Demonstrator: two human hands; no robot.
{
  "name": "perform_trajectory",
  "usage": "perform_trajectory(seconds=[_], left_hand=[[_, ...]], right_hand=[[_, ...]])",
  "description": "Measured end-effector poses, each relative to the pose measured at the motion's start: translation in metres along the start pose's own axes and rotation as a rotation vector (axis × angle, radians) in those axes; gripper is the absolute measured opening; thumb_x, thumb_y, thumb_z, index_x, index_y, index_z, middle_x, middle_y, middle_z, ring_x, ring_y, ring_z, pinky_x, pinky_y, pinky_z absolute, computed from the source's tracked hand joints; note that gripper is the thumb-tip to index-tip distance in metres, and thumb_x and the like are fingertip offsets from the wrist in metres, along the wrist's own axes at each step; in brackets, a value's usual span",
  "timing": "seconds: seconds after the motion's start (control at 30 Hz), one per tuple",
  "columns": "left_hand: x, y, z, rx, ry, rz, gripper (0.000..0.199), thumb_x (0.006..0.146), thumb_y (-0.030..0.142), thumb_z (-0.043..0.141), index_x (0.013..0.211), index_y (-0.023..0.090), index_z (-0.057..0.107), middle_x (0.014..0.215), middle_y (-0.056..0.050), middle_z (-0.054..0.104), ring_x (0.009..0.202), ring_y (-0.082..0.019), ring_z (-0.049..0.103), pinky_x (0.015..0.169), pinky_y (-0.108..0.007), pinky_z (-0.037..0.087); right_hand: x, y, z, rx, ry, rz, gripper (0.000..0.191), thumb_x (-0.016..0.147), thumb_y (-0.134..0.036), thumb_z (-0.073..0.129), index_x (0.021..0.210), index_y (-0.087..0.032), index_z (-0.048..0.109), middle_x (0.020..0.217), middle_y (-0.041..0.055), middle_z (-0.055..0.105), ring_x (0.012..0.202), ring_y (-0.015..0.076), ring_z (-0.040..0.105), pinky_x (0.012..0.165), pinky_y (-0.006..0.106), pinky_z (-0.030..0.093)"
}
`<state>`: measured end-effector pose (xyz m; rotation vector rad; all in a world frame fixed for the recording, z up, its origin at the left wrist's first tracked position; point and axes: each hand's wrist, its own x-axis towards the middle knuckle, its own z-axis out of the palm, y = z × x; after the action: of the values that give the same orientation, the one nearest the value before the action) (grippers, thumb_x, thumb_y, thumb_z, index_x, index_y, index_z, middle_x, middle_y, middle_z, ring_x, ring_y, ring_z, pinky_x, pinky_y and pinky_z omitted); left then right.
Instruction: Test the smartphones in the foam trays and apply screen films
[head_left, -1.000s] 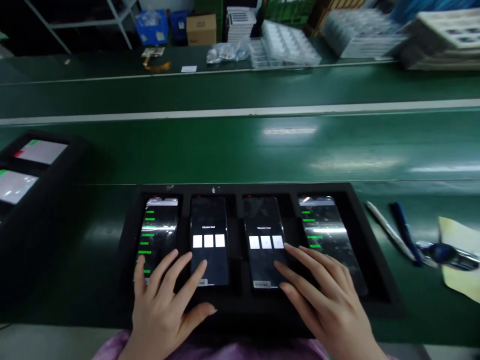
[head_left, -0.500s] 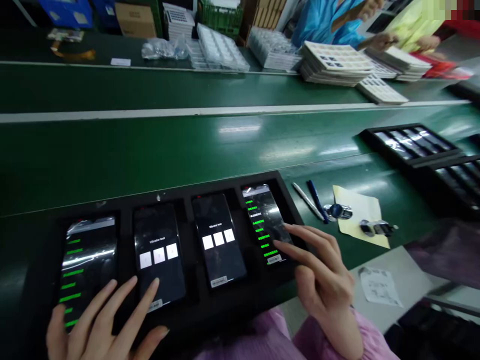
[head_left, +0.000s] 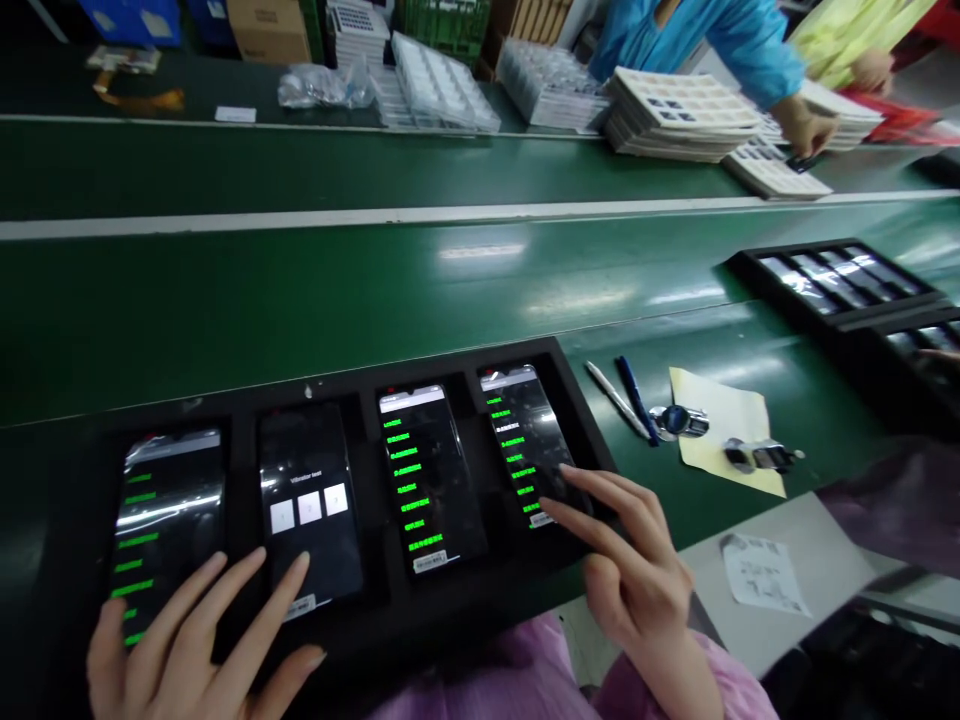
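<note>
A black foam tray (head_left: 369, 440) holds several smartphones, each in its own slot. The far-left phone (head_left: 180, 500) shows a list in green text. Beside it, a phone (head_left: 315, 540) displays "Vibrator test" above three white squares. Green lists also light the third phone (head_left: 450, 480) and the far-right phone (head_left: 525, 425). My left hand (head_left: 199, 640) is spread over the lower ends of the two left phones, holding nothing. My right hand (head_left: 630, 550) has its index and middle fingers stretched over the far-right phone's lower screen; whether they touch it I cannot tell.
Right of the tray lie a white pen (head_left: 619, 400), a blue pen (head_left: 637, 400) and small metallic parts on yellow paper (head_left: 720, 400). Another black phone tray (head_left: 832, 280) stands farther right. Across the bench, a person's hand (head_left: 806, 125) reaches to stacked printed sheets (head_left: 682, 115).
The third phone's screen has switched from "Vibrator test" to a green list. My hands keep nearly the same poses. The co-worker in blue has reached down to the sheets.
</note>
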<state>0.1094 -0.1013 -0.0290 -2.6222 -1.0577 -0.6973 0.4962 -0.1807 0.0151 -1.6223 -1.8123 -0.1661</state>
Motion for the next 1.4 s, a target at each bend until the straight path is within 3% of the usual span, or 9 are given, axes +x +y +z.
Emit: perform_trajectory(seconds=[0.2,0.3,0.53,0.63,0.77,0.87,1.03,1.2,1.4], left_hand=[[0.015,0.012,-0.009,-0.028,-0.07,-0.079,0.049,0.096,0.047,0.068,0.142,0.032,0.068,0.129,-0.011,0.07,0.124,-0.032,0.061,0.134,-0.062,0.016],[0.018,0.014,-0.011,-0.025,-0.062,-0.062,0.045,0.096,0.046,0.068,0.137,0.028,0.072,0.128,-0.013,0.069,0.124,-0.032,0.06,0.134,-0.062,0.015],[0.035,0.018,-0.02,-0.068,-0.122,-0.106,0.038,0.101,0.047,0.064,0.129,0.023,0.074,0.132,-0.013,0.067,0.134,-0.033,0.053,0.133,-0.064,0.008],[0.056,0.027,-0.016,-0.103,-0.11,-0.185,0.046,0.102,0.057,0.058,0.134,0.025,0.071,0.135,-0.013,0.066,0.14,-0.033,0.049,0.133,-0.065,0.005],[0.076,0.032,-0.013,-0.087,-0.162,-0.252,0.062,0.1,0.074,0.045,0.138,0.031,0.068,0.149,-0.011,0.06,0.146,-0.037,0.044,0.13,-0.067,-0.008],[0.062,0.02,-0.024,-0.113,-0.074,-0.326,0.068,0.1,0.076,0.042,0.142,0.027,0.064,0.145,-0.013,0.061,0.146,-0.036,0.046,0.132,-0.065,0.001],[0.002,-0.023,-0.051,-0.047,0.042,-0.445,0.056,0.102,0.052,0.06,0.151,0.025,0.055,0.131,-0.011,0.067,0.133,-0.029,0.06,0.132,-0.051,0.025],[-0.042,-0.038,-0.057,0.007,-0.07,-0.517,0.053,0.104,0.045,0.059,0.153,0.025,0.051,0.137,-0.011,0.065,0.135,-0.027,0.058,0.132,-0.046,0.024],[-0.047,-0.029,-0.057,-0.017,-0.116,-0.517,0.05,0.106,0.046,0.053,0.152,0.026,0.051,0.144,-0.01,0.061,0.139,-0.024,0.054,0.134,-0.042,0.019]], right_hand=[[0.013,-0.021,0.022,0.074,-0.193,-0.178,0.049,0.112,-0.046,0.039,0.115,-0.02,0.079,0.133,0.0151,0.07,0.121,0.0292,0.063,0.101,0.049,0.053],[0.018,-0.026,0.028,0.06,-0.24,-0.217,0.048,0.112,-0.049,0.041,0.122,-0.021,0.078,0.136,0.0142,0.07,0.124,0.0289,0.062,0.103,0.049,0.052],[0.021,-0.026,0.035,0.004,-0.171,-0.258,0.034,0.111,-0.037,0.048,0.124,-0.021,0.074,0.14,0.0148,0.066,0.125,0.0315,0.061,0.102,0.051,0.047],[0.024,-0.032,0.037,0.07,-0.131,-0.271,0.031,0.11,-0.03,0.046,0.122,-0.018,0.072,0.136,0.0164,0.065,0.121,0.0314,0.061,0.1,0.05,0.048],[0.032,-0.048,0.044,0.119,-0.176,-0.296,0.025,0.108,-0.022,0.05,0.121,-0.016,0.071,0.135,0.0174,0.063,0.122,0.0308,0.06,0.1,0.049,0.046],[0.037,-0.064,0.052,0.158,-0.21,-0.339,0.023,0.108,-0.024,0.052,0.12,-0.017,0.071,0.134,0.0161,0.065,0.122,0.0288,0.06,0.101,0.047,0.045],[0.048,-0.094,0.068,0.22,-0.227,-0.33,0.029,0.111,-0.037,0.051,0.117,-0.021,0.074,0.131,0.0104,0.072,0.121,0.0245,0.062,0.103,0.044,0.045],[0.058,-0.114,0.086,0.225,-0.203,-0.332,0.033,0.111,-0.041,0.049,0.116,-0.022,0.076,0.133,0.0088,0.073,0.12,0.025,0.063,0.104,0.045,0.043],[0.051,-0.111,0.091,0.144,-0.172,-0.329,0.028,0.109,-0.034,0.055,0.124,-0.019,0.073,0.14,0.0152,0.069,0.123,0.0339,0.06,0.101,0.054,0.04]])
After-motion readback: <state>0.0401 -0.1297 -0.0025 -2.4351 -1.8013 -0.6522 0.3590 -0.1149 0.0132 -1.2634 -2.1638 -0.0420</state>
